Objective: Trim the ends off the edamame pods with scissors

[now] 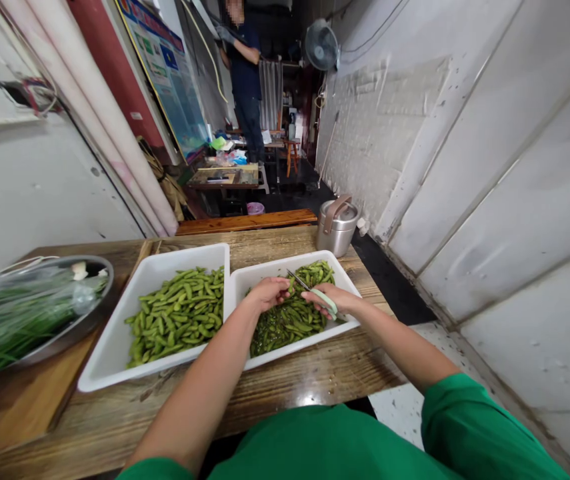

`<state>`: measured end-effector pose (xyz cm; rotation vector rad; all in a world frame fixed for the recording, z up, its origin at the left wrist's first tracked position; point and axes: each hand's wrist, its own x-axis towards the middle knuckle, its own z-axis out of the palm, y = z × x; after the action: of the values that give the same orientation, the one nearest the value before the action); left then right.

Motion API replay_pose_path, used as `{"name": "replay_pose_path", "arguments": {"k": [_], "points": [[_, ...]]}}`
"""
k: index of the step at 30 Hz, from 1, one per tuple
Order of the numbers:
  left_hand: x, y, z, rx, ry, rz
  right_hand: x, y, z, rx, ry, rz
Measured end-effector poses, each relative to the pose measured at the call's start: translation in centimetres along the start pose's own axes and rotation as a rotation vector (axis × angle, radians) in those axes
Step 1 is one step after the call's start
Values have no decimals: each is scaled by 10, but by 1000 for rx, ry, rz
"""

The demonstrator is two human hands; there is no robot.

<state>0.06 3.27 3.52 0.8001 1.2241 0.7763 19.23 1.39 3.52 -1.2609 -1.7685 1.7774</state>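
Observation:
My right hand [333, 300] is closed around a pair of scissors [327, 303] with pale green handles. Their dark blades point up and left, towards the fingertips of my left hand [271, 293], which pinch a green edamame pod [291, 287] close to the blades. Both hands are over the right white tray [245, 275]. Many edamame pods [292, 325] lie in it, darker and wet-looking towards the front. Beside it on the left, a second white tray [109, 339] holds a heap of plump pods [177, 310].
A metal bowl [107, 267] of bagged green stalks [25, 313] sits left on a wooden board [29, 400]. A steel canister [337, 227] stands at the table's far right corner. Beyond are a bench [249, 221], a low table [225, 177] and a standing person [245, 80].

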Motion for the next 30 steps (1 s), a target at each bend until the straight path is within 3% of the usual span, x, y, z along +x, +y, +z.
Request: {"name": "replay_pose_path", "arguments": {"k": [4, 11, 15, 27, 30], "points": [[-3, 4, -1, -88, 20, -78, 0, 0, 0, 8, -27, 29], [2, 7, -9, -293, 152, 51, 2, -6, 2, 177, -115, 142], [5, 5, -9, -381, 118, 49, 2, -8, 2, 188, -120, 151], [8, 2, -4, -344, 65, 41, -3, -7, 2, 115, -45, 47], [9, 3, -4, -202, 175, 78, -2, -4, 1, 66, -13, 22]]}}
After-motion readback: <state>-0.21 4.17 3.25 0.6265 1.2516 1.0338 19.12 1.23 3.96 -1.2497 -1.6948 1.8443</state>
